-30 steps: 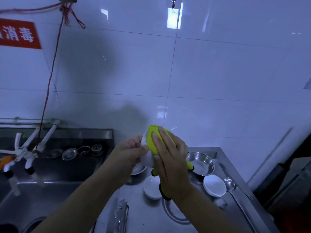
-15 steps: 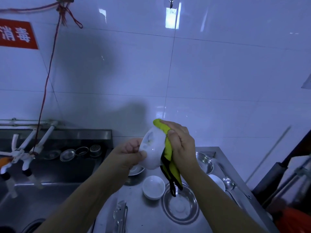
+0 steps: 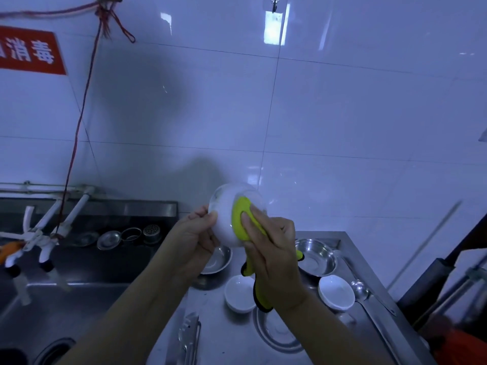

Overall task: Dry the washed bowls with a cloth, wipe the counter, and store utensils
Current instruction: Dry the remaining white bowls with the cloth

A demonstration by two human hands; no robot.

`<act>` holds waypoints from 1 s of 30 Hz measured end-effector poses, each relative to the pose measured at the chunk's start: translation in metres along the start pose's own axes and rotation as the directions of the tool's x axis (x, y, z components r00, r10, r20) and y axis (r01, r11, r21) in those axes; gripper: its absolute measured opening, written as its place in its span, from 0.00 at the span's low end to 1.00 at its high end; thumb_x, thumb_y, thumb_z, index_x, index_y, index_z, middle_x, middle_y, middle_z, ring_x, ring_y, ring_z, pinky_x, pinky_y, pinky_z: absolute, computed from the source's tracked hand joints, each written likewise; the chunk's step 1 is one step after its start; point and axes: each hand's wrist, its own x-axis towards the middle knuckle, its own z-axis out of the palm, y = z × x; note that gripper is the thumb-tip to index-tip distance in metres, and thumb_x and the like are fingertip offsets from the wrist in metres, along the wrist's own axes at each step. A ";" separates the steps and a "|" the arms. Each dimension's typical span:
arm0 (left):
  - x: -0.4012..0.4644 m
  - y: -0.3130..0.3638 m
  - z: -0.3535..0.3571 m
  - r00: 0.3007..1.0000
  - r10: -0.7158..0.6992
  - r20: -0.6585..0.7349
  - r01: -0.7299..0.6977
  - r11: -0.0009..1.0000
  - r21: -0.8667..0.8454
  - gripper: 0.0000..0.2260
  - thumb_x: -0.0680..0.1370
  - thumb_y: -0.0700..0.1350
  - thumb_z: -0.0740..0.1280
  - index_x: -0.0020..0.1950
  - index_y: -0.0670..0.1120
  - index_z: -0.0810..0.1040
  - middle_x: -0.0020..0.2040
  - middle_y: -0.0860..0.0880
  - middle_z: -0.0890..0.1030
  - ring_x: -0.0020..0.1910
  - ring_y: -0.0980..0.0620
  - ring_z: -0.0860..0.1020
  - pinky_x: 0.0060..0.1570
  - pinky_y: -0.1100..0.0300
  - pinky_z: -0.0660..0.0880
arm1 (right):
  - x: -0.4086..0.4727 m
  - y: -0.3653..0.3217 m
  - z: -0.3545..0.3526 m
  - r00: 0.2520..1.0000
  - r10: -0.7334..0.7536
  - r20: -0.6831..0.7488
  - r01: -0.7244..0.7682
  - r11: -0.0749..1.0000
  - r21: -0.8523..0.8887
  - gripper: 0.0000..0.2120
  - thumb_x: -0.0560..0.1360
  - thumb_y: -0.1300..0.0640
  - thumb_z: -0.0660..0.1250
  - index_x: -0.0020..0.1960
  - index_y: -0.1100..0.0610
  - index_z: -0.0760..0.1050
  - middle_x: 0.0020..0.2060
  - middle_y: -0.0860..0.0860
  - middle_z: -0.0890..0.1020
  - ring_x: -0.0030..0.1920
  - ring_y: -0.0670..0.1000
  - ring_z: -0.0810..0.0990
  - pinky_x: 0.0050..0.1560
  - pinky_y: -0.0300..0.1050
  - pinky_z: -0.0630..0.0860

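Observation:
A white bowl (image 3: 226,216) is held up in front of the tiled wall, its opening turned toward me. My left hand (image 3: 196,235) grips its left rim. My right hand (image 3: 272,255) holds a yellow cloth (image 3: 241,219) with black edging and presses it inside the bowl. The cloth's tail hangs down below my right wrist. On the steel counter (image 3: 226,335) below lie two more white bowls (image 3: 238,293) (image 3: 336,295), steel bowls (image 3: 316,256) (image 3: 217,260) and a ladle (image 3: 359,287).
A steel sink (image 3: 71,291) lies to the left, with white taps (image 3: 44,233) and small steel strainers (image 3: 151,231) on its back ledge. Metal utensils (image 3: 189,335) lie at the counter's front. A steel plate (image 3: 276,330) sits under my right forearm. Dark objects stand at the right edge.
The bowl has been turned so its opening faces me. My right hand has moved the cloth from the bowl's outer side to its inside.

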 end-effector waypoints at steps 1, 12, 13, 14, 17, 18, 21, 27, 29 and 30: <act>0.000 0.001 -0.001 1.000 -0.003 -0.014 0.003 1.000 -0.002 0.13 0.74 0.36 0.58 0.57 0.36 0.74 0.43 0.43 0.81 0.40 0.50 0.79 0.41 0.61 0.77 | -0.004 0.002 -0.001 1.000 0.023 -0.010 -0.023 1.000 0.019 0.17 0.83 0.53 0.55 0.66 0.59 0.72 0.68 0.52 0.71 0.52 0.54 0.69 0.59 0.39 0.65; -0.004 0.007 0.009 0.999 0.052 -0.001 -0.052 0.994 0.099 0.16 0.71 0.37 0.62 0.57 0.35 0.75 0.48 0.38 0.80 0.44 0.46 0.78 0.48 0.56 0.75 | 0.014 -0.007 -0.004 0.979 0.198 -0.053 -0.193 0.977 0.093 0.15 0.78 0.59 0.58 0.64 0.55 0.73 0.63 0.52 0.75 0.55 0.49 0.68 0.61 0.35 0.65; -0.004 0.009 0.009 0.998 0.060 -0.021 -0.058 0.994 0.093 0.15 0.73 0.36 0.60 0.59 0.34 0.74 0.49 0.37 0.79 0.45 0.45 0.77 0.50 0.54 0.74 | 0.012 -0.007 -0.004 0.986 0.162 -0.042 -0.158 0.984 0.083 0.15 0.78 0.59 0.59 0.64 0.56 0.73 0.62 0.52 0.75 0.53 0.51 0.69 0.60 0.36 0.66; -0.004 0.011 0.009 0.997 0.068 -0.038 -0.064 0.994 0.086 0.15 0.75 0.34 0.58 0.60 0.33 0.72 0.50 0.36 0.77 0.46 0.43 0.76 0.52 0.51 0.71 | 0.009 -0.006 -0.006 0.992 0.123 -0.024 -0.121 0.990 0.072 0.14 0.79 0.59 0.59 0.63 0.57 0.74 0.62 0.52 0.76 0.51 0.53 0.70 0.59 0.37 0.66; -0.005 0.010 0.008 0.994 0.074 -0.076 -0.068 0.994 0.080 0.14 0.78 0.33 0.55 0.62 0.33 0.71 0.51 0.36 0.76 0.46 0.43 0.74 0.51 0.52 0.70 | 0.010 -0.001 -0.015 0.998 0.064 0.019 -0.064 0.998 0.006 0.15 0.80 0.56 0.57 0.61 0.60 0.77 0.61 0.52 0.77 0.49 0.56 0.72 0.57 0.39 0.66; -0.007 0.007 0.010 0.994 0.075 -0.083 -0.068 0.994 0.087 0.14 0.78 0.32 0.55 0.63 0.33 0.70 0.52 0.36 0.76 0.46 0.45 0.75 0.50 0.55 0.71 | 0.017 -0.001 -0.016 0.997 0.080 0.016 -0.080 0.996 -0.031 0.16 0.80 0.56 0.57 0.62 0.59 0.77 0.61 0.52 0.77 0.50 0.56 0.71 0.58 0.40 0.66; -0.008 -0.004 0.019 0.994 0.101 -0.049 -0.094 0.988 0.122 0.11 0.78 0.34 0.57 0.57 0.37 0.76 0.46 0.40 0.80 0.40 0.51 0.79 0.38 0.63 0.76 | 0.045 -0.009 -0.008 0.989 0.148 0.022 -0.145 0.984 -0.108 0.21 0.79 0.51 0.55 0.68 0.56 0.72 0.65 0.51 0.74 0.54 0.55 0.70 0.60 0.43 0.65; -0.009 -0.007 0.025 0.997 0.063 -0.040 -0.064 0.997 -0.034 0.08 0.78 0.37 0.60 0.51 0.40 0.78 0.38 0.45 0.84 0.35 0.54 0.82 0.33 0.65 0.77 | 0.043 -0.019 0.001 0.999 0.033 0.021 -0.027 0.968 -0.251 0.20 0.80 0.51 0.52 0.68 0.53 0.72 0.67 0.52 0.73 0.50 0.56 0.72 0.48 0.56 0.71; -0.008 -0.005 0.026 0.998 0.035 -0.056 -0.042 0.993 -0.112 0.07 0.79 0.37 0.58 0.47 0.41 0.75 0.30 0.46 0.82 0.29 0.56 0.80 0.30 0.66 0.77 | 0.028 -0.016 0.002 0.997 -0.074 0.023 0.077 0.956 -0.283 0.18 0.81 0.52 0.53 0.68 0.52 0.71 0.68 0.54 0.72 0.53 0.58 0.74 0.49 0.54 0.70; -0.006 -0.002 0.027 0.997 0.029 -0.069 -0.040 0.986 -0.160 0.07 0.79 0.38 0.57 0.46 0.41 0.74 0.29 0.46 0.81 0.29 0.56 0.80 0.31 0.65 0.78 | 0.020 -0.014 0.003 0.991 -0.129 0.031 0.132 0.944 -0.303 0.17 0.81 0.53 0.54 0.68 0.51 0.70 0.68 0.54 0.71 0.54 0.58 0.74 0.49 0.53 0.70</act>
